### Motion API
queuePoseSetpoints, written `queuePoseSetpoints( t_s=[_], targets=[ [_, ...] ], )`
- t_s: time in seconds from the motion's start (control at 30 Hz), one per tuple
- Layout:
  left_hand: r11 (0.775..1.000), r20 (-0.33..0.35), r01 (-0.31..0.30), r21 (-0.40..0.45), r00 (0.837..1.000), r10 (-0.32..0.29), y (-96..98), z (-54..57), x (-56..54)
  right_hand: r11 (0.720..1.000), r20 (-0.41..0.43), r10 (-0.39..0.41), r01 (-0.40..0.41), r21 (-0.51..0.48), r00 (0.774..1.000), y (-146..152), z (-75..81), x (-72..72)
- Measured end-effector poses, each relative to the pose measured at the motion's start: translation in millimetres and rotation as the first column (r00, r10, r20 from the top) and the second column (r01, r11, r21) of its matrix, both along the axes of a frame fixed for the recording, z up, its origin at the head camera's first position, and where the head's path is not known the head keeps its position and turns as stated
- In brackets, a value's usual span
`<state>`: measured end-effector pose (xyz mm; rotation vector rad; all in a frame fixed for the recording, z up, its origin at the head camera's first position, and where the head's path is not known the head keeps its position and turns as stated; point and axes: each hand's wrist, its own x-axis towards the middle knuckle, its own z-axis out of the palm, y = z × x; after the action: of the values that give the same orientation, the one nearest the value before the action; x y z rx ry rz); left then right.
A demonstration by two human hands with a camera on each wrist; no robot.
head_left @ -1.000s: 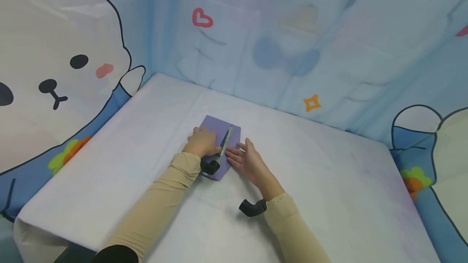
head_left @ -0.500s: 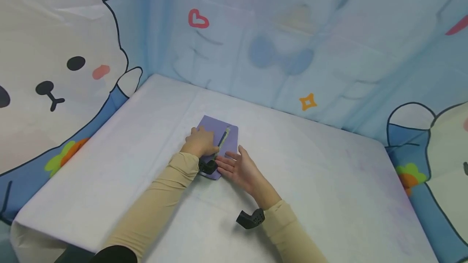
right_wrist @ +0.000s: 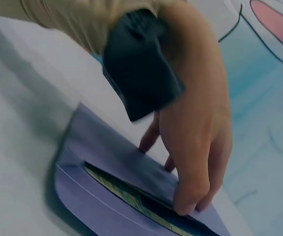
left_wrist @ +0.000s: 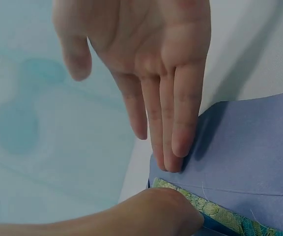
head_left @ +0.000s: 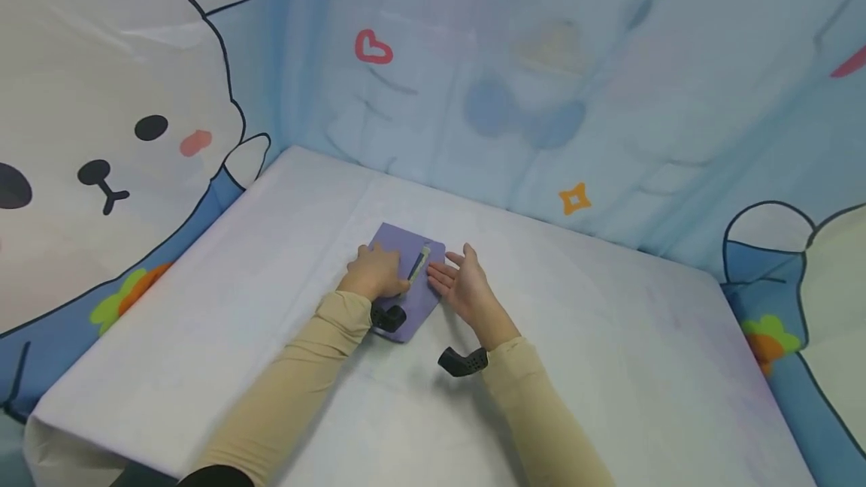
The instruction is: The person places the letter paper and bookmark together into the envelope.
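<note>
A flat purple folder-like piece (head_left: pixel 419 307) lies on the white table. Along it runs a long slit, where a yellow-green patterned strip (right_wrist: pixel 113 186) and dark blue inside show. My left hand (head_left: pixel 374 273) rests on its left part, fingers spread and bent. In the right wrist view the left thumb sits right at the slit's edge. My right hand (head_left: pixel 467 288) is held at the piece's right side, palm turned toward it. Seen from the left wrist, the right fingers (left_wrist: pixel 181 108) are straight, tips close over the purple surface, and hold nothing.
The white-covered table (head_left: pixel 609 367) spreads around the piece. Behind it hangs a blue curtain (head_left: pixel 433 119) with cartoon prints. Each wrist wears a black camera mount, such as the right one (head_left: pixel 463 361).
My right hand swept toward the near end of the purple piece, then moved back up and away to its right edge. The left hand keeps its place on the piece.
</note>
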<state>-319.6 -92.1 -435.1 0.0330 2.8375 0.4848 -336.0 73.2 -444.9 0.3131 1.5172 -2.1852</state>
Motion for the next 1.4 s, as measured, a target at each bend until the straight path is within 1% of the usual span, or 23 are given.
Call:
queuePoseSetpoints(
  t_s=[0.17, 0.47, 0.63, 0.87, 0.93, 1.17, 1.4],
  targets=[
    [1.000, 0.004, 0.013, -0.009, 1.000, -0.013, 5.0, -2.2, 2.0, 0.999, 0.017, -0.043, 0.043, -0.002, 0.999, 1.9, -3.0, -11.0],
    [1.000, 0.000, 0.026, -0.009, 1.000, -0.026, 8.6, -0.6, 3.5, 0.998, 0.026, -0.060, 0.061, -0.013, 0.998, -2.8, -2.8, -21.6],
    [1.000, 0.002, 0.025, -0.008, 1.000, -0.025, 10.1, 0.0, 4.2, 0.998, 0.033, -0.057, 0.057, -0.012, 0.998, -3.3, -4.6, -23.7],
    [1.000, 0.010, 0.025, -0.014, 1.000, -0.025, 10.4, 1.5, 3.5, 1.000, 0.039, -0.022, 0.023, -0.007, 0.999, -0.7, -7.7, -16.9],
    [0.999, 0.011, 0.026, -0.019, 1.000, -0.026, 9.8, 2.0, 3.0, 1.000, 0.036, 0.001, -0.001, -0.002, 0.999, -0.5, -8.8, -13.4],
    [0.999, -0.002, 0.019, -0.028, 1.000, -0.019, 5.7, 1.2, 1.8, 0.997, 0.019, 0.073, -0.073, -0.029, 0.997, -0.9, -13.1, -1.2],
    [1.000, -0.016, 0.008, -0.022, 1.000, -0.008, 2.4, -0.8, 2.0, 0.984, -0.012, 0.177, -0.177, -0.019, 0.984, -2.0, -17.8, 11.7]
  ],
)
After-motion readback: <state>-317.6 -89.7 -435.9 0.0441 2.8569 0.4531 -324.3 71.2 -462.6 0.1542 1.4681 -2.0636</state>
